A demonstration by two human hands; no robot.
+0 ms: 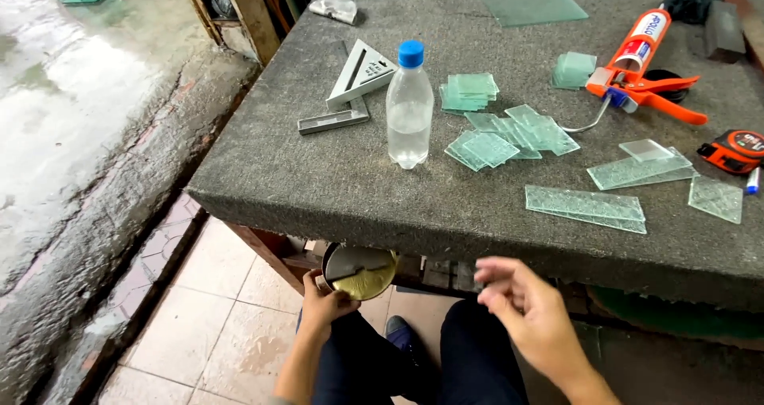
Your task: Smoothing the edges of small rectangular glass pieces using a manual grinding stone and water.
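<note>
The left hand (325,300) grips a round, brass-toned metal tin (360,271) below the rough grey felt table (318,174). The right hand (521,308) hangs open, fingers loosely curled, holding nothing visible.

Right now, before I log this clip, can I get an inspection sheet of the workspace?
Surface: grey felt-covered table, worn at its front edge.
Job's things: round tin with a yellowish inside, held below the table edge.
Clutter: plastic water bottle, stacks and strips of cut glass, metal square, orange caulking gun, tape measure.
Grippers: left hand grips the tin; right hand blurred, fingers half curled, contents unclear.
Cables: nothing seen.
Surroundings: wet concrete, tiled floor.
</note>
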